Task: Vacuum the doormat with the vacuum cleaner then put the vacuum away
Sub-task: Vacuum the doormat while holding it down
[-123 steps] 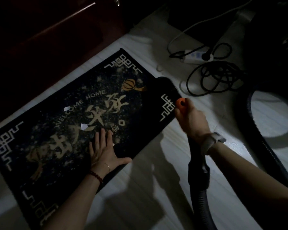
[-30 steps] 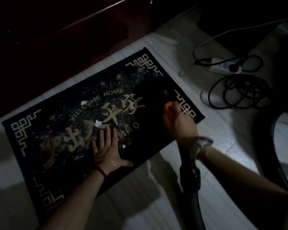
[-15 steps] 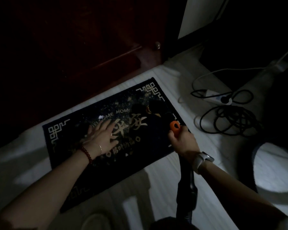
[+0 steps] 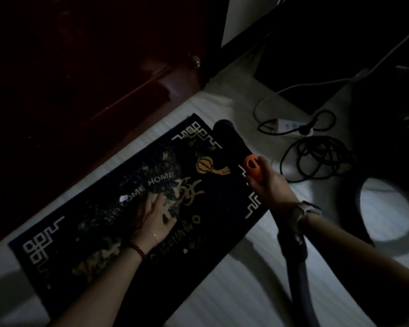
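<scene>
A dark doormat (image 4: pixel 85 246) with gold patterns and "WELCOME HOME" lies on the pale floor. My left hand (image 4: pixel 155 214) lies flat on its middle, fingers spread. My right hand (image 4: pixel 268 185) grips the vacuum's orange handle piece (image 4: pixel 253 169). The black nozzle (image 4: pixel 227 135) stretches from it along the mat's far right edge. From under my right wrist, the dark hose (image 4: pixel 300 274) trails down out of view. A white scrap (image 4: pixel 122 198) and a smaller one (image 4: pixel 185 250) lie on the mat.
A dark red wooden door (image 4: pixel 80 79) stands just behind the mat. To the right lie a white power strip (image 4: pixel 288 126) and a coiled black cable (image 4: pixel 316 159). A loop of black hose (image 4: pixel 359 208) curves at the far right.
The nozzle has moved from the mat's middle back to its far right edge. My left hand stays pressed flat on the mat. The view has shifted closer and lower.
</scene>
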The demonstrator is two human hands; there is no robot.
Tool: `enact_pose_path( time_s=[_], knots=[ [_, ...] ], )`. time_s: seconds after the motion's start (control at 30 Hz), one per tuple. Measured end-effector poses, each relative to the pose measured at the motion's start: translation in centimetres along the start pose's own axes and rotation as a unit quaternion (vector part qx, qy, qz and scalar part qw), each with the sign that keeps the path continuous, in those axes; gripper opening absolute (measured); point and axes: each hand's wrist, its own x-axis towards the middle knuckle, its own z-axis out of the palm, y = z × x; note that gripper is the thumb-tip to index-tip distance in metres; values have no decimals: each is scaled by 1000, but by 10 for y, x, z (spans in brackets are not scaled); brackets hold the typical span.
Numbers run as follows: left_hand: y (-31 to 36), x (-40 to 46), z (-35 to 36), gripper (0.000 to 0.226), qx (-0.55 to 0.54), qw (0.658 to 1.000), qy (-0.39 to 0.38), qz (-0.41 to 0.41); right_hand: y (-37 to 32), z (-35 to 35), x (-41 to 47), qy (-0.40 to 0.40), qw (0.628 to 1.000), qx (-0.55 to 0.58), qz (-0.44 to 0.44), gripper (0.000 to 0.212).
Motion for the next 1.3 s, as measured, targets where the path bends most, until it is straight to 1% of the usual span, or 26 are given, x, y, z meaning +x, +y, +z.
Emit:
enact_pose_path(
  time_s=[0.07,0.1,0.2,0.27,0.37,0.47,0.53,0.6,0.67,0.73,0.8,0.9,0.97,1.03,1.13,1.27,1.3],
  knots=[
    [2,10,5,92,31,998,-43,-19,6,-1,5,-13,999,-34,-15,60],
    [2,15,9,99,40,996,-66,-33,13,2,5,-21,999,-32,-15,58],
    [1,31,19,118,71,988,-118,-70,30,17,1,-29,998,36,33,51],
    [-2,37,31,126,80,986,-118,-84,41,29,1,-28,996,69,53,50],
    [-5,40,43,130,81,990,-83,-84,41,41,2,-48,994,92,21,53],
    [-4,38,42,131,77,990,-77,-87,30,50,-6,-131,987,96,-20,54],
    [-1,37,39,130,75,989,-86,-92,26,50,-14,-156,984,79,-31,56],
    [1,36,39,130,78,988,-92,-95,24,41,-15,-142,984,112,-9,53],
    [3,38,38,130,88,986,-99,-98,27,30,-2,-88,986,139,16,48],
    [5,38,36,129,93,984,-118,-98,30,24,15,-37,990,133,27,44],
    [7,38,32,127,88,983,-128,-94,28,29,23,-38,992,118,28,47],
    [6,37,31,126,77,984,-134,-84,23,48,14,-89,989,118,14,50],
    [2,38,33,126,78,986,-127,-76,23,56,7,-106,988,116,-3,51],
    [0,38,34,127,84,986,-120,-75,24,53,6,-109,991,80,-19,54],
    [1,38,34,126,81,988,-118,-65,21,34,11,-90,994,55,-26,52],
    [-2,38,32,125,87,987,-118,-65,22,11,36,1,999,46,16,49],
    [-3,37,31,125,87,988,-116,-62,21,12,38,3,999,42,15,48]
  ],
)
